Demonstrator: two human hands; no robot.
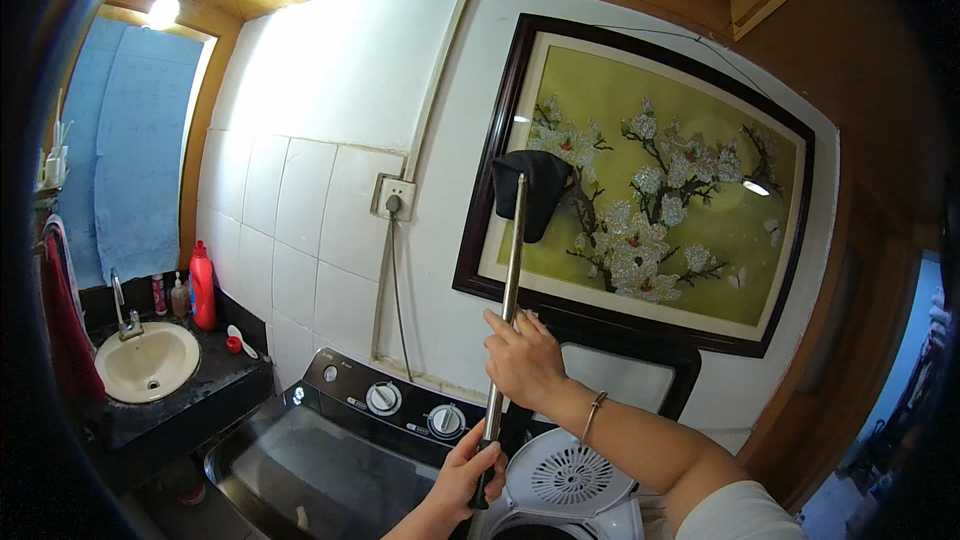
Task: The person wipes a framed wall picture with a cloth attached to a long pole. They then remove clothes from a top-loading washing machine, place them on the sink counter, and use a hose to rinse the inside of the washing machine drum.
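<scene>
A metal pole (513,255) with a black handle end slants up in front of me. At its top a dark cloth (534,191) lies against the lower left part of a framed blossom picture (697,202) on the wall. My left hand (466,471) is closed around the black grip at the pole's lower end. Higher up, my right hand (525,360) holds the metal shaft, with its fingers partly hidden behind it. A bracelet circles the right wrist.
Below stands a twin-tub washing machine (337,465) with a white perforated inner lid (574,469). A socket with a plug (393,202) is on the wall. On the left are a sink (148,362), a red bottle (202,285) and a brush (242,341).
</scene>
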